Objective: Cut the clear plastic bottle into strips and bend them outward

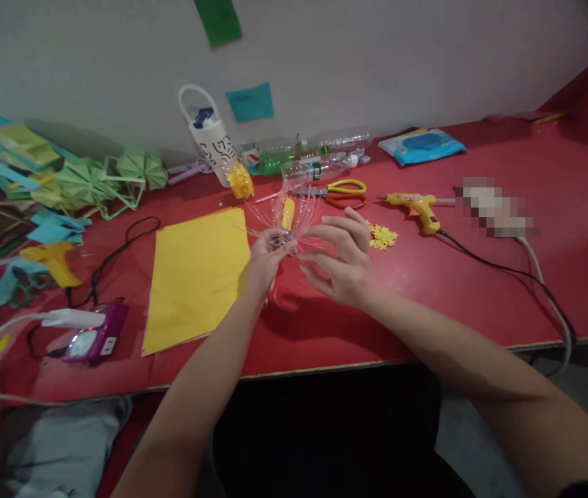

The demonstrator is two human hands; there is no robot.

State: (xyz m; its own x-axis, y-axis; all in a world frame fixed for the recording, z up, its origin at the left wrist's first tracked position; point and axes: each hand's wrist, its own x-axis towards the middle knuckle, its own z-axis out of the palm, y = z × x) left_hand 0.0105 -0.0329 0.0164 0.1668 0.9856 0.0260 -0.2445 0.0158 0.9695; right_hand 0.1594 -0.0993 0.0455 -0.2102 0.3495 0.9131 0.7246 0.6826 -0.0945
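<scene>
My left hand (267, 257) pinches the centre of a clear plastic piece (301, 220) whose thin strips fan out like petals. Just right of it is my right hand (346, 259), its fingers spread and curved beside the strips; nothing shows between them. A yellow cutter-like object (288, 213) appears behind the strips. Under and left of my left hand lie yellow sheets (195, 277). Small yellow star-like cutouts (383, 236) rest beyond my right hand. Scissors with yellow and red handles (346, 188) lie behind the plastic piece.
A yellow glue gun (421, 207) with its cable lies right, another (55, 261) left near a purple power box (97, 332). Plastic bottles (319, 167), a white cup (215, 149) and a wipes pack (423, 146) line the wall. Folded paper shapes (89, 181) fill the back left.
</scene>
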